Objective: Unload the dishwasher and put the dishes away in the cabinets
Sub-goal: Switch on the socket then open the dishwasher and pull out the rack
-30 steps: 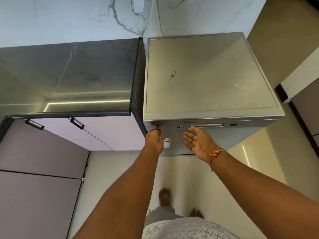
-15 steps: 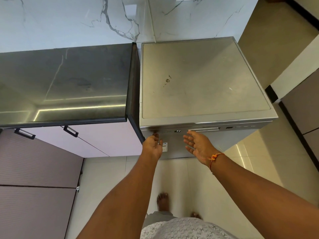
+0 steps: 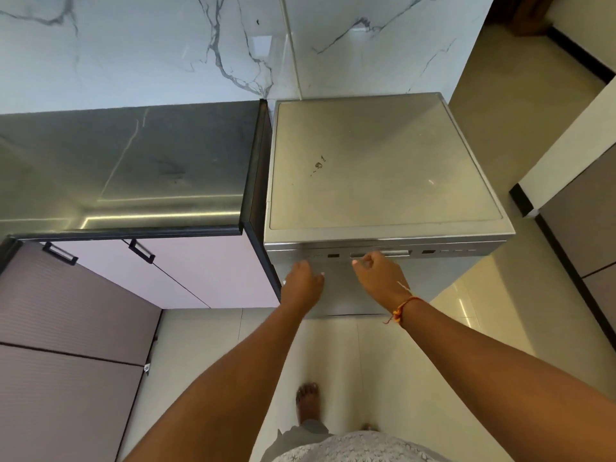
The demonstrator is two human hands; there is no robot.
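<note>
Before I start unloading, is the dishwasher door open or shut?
Shut. The dishwasher door stands flush under the control strip, with no racks showing.

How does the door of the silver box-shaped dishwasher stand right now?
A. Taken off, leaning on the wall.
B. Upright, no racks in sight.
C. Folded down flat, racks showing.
B: the door of the silver dishwasher stands upright, with the left hand and right hand near its top.

dishwasher [image 3: 383,181] contents hidden; panel [image 3: 430,252] markings illegible.
</note>
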